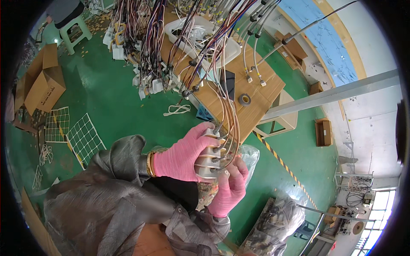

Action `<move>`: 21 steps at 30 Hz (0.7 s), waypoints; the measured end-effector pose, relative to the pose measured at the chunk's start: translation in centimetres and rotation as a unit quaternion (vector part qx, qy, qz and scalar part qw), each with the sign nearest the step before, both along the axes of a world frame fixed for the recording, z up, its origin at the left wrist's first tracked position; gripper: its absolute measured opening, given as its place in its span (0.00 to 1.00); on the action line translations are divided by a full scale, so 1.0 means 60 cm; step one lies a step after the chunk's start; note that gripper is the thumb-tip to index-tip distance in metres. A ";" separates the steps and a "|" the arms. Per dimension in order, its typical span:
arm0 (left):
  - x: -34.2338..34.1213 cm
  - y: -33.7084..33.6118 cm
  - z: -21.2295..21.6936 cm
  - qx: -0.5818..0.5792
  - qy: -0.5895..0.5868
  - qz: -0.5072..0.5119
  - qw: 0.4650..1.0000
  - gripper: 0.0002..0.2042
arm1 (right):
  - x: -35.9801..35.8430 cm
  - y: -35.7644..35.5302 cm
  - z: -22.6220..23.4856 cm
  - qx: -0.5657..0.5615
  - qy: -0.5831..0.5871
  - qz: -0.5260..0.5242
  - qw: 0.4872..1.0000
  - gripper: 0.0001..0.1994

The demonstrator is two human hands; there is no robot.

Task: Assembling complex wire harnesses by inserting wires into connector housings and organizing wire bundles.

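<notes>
My left hand (pixel 181 154), in a pink glove, wraps round a silver-grey slotted block (pixel 208 161) and holds it up in front of me. Several brown and pinkish cables (pixel 234 123) come down from above, their dark ends sitting in a row along the block's right side. At the lower end of that row is my right hand (pixel 229 190), also gloved in pink with fingertips bare. Its thumb and fingers are bent together at the lowest cable, which curves in to the block. The exact contact between fingertips and cable is too small to make out.
Beyond my hands stands a cardboard-topped table (pixel 260 100) with a roll of tape (pixel 244 100), a dark phone-like slab (pixel 227 84) and a white bin (pixel 232 49). Bundled wires (pixel 156 55) hang at its left. A plastic-wrapped stack (pixel 277 222) stands at lower right, an open carton (pixel 45 83) at left.
</notes>
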State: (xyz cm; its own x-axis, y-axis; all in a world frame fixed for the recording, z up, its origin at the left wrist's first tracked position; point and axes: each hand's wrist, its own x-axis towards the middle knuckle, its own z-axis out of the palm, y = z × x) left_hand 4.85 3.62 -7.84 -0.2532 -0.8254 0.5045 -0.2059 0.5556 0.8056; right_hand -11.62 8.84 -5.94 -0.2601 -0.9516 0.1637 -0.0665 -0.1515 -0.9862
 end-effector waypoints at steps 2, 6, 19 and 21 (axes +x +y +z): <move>0.000 0.000 0.003 -0.003 -0.004 -0.001 1.000 0.43 | 0.006 0.000 0.007 -0.003 -0.031 0.034 0.999 0.09; -0.002 0.003 0.008 -0.032 -0.030 0.019 0.999 0.42 | 0.020 -0.001 0.010 -0.017 -0.054 0.037 0.998 0.09; -0.001 0.013 0.018 0.051 0.039 -0.046 0.997 0.45 | 0.027 0.009 0.007 -0.052 -0.143 0.084 0.985 0.10; -0.001 0.013 0.018 0.053 0.041 -0.053 0.996 0.45 | 0.027 0.012 0.005 -0.090 -0.133 0.084 0.983 0.10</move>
State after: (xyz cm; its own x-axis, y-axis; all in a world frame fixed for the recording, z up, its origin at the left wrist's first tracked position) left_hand 4.76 4.39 -6.76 -0.3030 -0.8456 0.4395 -0.0814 0.4824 0.8722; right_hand -9.99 9.53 -5.65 -0.1583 -0.9466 0.2808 0.2312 -0.3120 -0.9215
